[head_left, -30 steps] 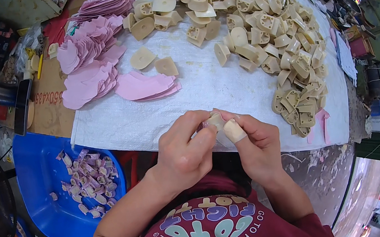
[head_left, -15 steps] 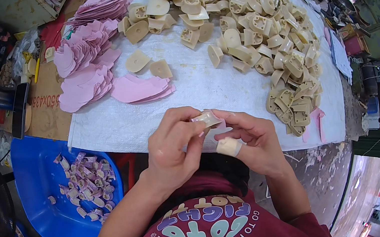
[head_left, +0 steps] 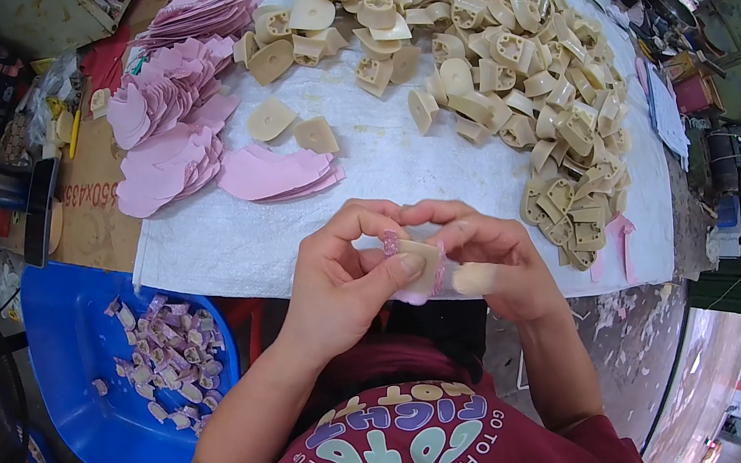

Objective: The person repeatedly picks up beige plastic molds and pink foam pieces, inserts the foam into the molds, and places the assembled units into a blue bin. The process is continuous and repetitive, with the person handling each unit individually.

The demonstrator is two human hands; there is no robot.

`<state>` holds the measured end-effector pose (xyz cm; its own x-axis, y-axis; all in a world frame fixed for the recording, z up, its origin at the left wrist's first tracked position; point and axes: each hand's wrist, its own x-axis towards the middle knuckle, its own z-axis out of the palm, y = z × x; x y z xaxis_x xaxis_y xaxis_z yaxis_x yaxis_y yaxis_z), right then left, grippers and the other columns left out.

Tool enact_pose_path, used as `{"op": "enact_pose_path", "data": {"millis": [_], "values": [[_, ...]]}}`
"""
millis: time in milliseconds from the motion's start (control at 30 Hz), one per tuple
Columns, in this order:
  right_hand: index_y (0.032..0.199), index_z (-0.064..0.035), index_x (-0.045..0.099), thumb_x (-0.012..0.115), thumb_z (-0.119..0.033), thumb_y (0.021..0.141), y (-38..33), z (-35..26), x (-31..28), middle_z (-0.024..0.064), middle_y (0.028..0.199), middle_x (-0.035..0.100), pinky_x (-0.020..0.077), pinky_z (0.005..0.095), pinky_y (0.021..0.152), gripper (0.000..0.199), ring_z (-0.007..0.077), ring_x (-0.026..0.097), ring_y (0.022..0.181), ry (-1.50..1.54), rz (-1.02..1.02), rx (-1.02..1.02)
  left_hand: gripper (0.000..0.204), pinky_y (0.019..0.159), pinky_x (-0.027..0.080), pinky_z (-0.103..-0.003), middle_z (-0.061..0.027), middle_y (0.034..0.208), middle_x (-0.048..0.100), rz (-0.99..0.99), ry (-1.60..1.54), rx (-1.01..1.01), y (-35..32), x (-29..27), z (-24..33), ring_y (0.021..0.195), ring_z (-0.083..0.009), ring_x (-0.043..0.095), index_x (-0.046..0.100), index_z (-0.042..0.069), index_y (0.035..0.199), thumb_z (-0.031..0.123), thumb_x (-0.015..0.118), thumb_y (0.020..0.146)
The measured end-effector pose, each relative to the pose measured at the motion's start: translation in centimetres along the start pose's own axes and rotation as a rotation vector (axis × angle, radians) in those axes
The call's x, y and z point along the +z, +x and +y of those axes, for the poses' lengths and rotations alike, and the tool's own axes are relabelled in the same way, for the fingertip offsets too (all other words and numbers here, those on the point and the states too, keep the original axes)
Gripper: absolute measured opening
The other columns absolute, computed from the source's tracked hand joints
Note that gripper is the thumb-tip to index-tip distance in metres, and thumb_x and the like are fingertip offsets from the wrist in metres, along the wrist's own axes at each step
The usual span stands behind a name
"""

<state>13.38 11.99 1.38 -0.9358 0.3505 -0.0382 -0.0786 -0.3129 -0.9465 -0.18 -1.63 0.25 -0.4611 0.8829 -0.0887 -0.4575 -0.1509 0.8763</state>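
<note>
The left hand point(head_left: 340, 281) and the right hand point(head_left: 484, 256) are meeting just off the near edge of the tabletop point(head_left: 378, 161), which is covered by a white cloth. Both hands are curling closed around one small beige moulded plastic piece point(head_left: 420, 257) with a thin pink foam pad point(head_left: 416, 295) against it. The left thumb is pressing on the piece's face while the left fingers are wrapping over its top; the right fingers are pinching it from the other side. How the pad is sitting on the piece is hard to tell, since the fingers are hiding most of it. A heap of beige moulded pieces point(head_left: 499, 60) is lying along the tabletop's right edge and far side, well apart from the hands. Stacks of pink foam pads point(head_left: 175, 137) are lying toward the left edge.
</note>
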Motion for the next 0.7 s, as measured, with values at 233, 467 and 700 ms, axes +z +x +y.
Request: {"op": "enact_pose_path", "data": {"millis": [233,467,700], "values": [[0.096,-0.0048,0.065,0.067,-0.003,0.08,-0.3,2.1,1.4,0.0101,0.113,0.065,0.0402,0.0408,0.101,0.016,0.0299,0.052,0.119,-0.494,0.274,-0.263,0.013,0.079,0.054,-0.028,-0.008,0.112,0.053,0.005,0.064,-0.083,-0.2,-0.2,-1.0,0.093,-0.0142,0.062,0.056,0.001,0.096,-0.004,0.063,0.087],[0.089,-0.0051,0.065,0.067,-0.003,0.08,0.5,0.8,0.8,0.0078,0.109,0.066,0.0418,0.0419,0.098,0.01,0.0312,0.055,0.116,-0.742,0.179,-0.272,0.014,0.073,0.053,-0.025,-0.0075,0.112,0.052,0.008,0.304,0.013,-0.3,-0.7,-0.2,0.088,-0.011,0.061,0.056,0.002,0.096,-0.006,0.063,0.086],[0.091,-0.0046,0.067,0.069,-0.005,0.08,0.6,1.1,0.5,0.0111,0.109,0.066,0.0426,0.0411,0.097,0.011,0.03,0.056,0.114,-0.238,0.234,0.04,0.026,0.065,0.054,-0.027,-0.0119,0.117,0.053,-0.094,0.957,0.469,0.6,-1.6,0.2,0.082,-0.0161,0.065,0.056,0.001,0.104,-0.004,0.068,0.082]]}}
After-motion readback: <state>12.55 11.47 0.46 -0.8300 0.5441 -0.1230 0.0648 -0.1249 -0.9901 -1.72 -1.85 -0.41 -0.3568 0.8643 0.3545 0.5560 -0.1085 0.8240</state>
